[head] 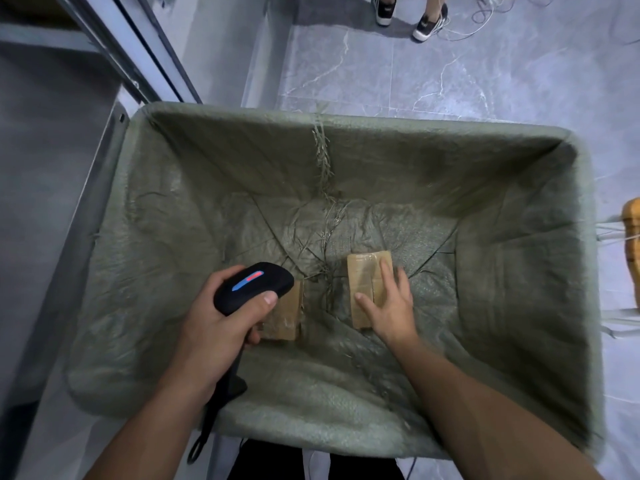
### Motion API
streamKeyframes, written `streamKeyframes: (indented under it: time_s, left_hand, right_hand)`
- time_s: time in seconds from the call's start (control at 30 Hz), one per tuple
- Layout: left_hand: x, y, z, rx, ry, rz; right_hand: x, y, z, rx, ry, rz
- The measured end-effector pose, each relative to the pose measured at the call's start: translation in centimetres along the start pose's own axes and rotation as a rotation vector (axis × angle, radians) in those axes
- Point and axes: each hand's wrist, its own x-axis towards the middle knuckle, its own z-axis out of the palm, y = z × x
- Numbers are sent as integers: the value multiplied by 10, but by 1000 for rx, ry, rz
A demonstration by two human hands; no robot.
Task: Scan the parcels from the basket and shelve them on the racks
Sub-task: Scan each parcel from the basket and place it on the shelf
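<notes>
A large basket (398,129) lined with green woven fabric fills the view. Two brown taped cardboard parcels lie on its bottom. My right hand (389,303) reaches down onto the right parcel (363,278), fingers spread over its right half, blurred by motion. The left parcel (285,315) lies partly hidden behind my left hand (214,320), which grips a black barcode scanner (252,287) with a lit blue-and-red strip on top. The scanner's cord hangs down toward me.
A grey metal rack upright (138,57) and shelf edge stand left of the basket. Marble-patterned floor tiles lie beyond, with a person's feet (408,15) and loose cables at the top. An orange object (632,244) shows at the right edge.
</notes>
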Motion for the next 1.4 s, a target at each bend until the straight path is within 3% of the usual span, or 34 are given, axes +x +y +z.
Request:
streamKeyframes:
  time_s: [0.17, 0.3, 0.47, 0.6, 1.13, 1.4]
  left_hand:
    - [3, -3, 0, -11, -2, -8]
    - [5, -5, 0, -7, -4, -13]
    - [4, -1, 0, 17, -5, -15]
    - [5, 3, 3, 18, -7, -21]
    - [2, -2, 11, 42, 40, -20]
    - [-22, 15, 17, 14, 128, 27]
  right_hand:
    - [3, -15, 21, -294, -49, 57]
    - [7, -16, 27, -327, -71, 149]
    - [8, -11, 13, -57, -16, 163]
    - [10, -2, 5, 166, -68, 135]
    - [18, 19, 12, 277, -14, 251]
    - [16, 4, -6, 337, -131, 103]
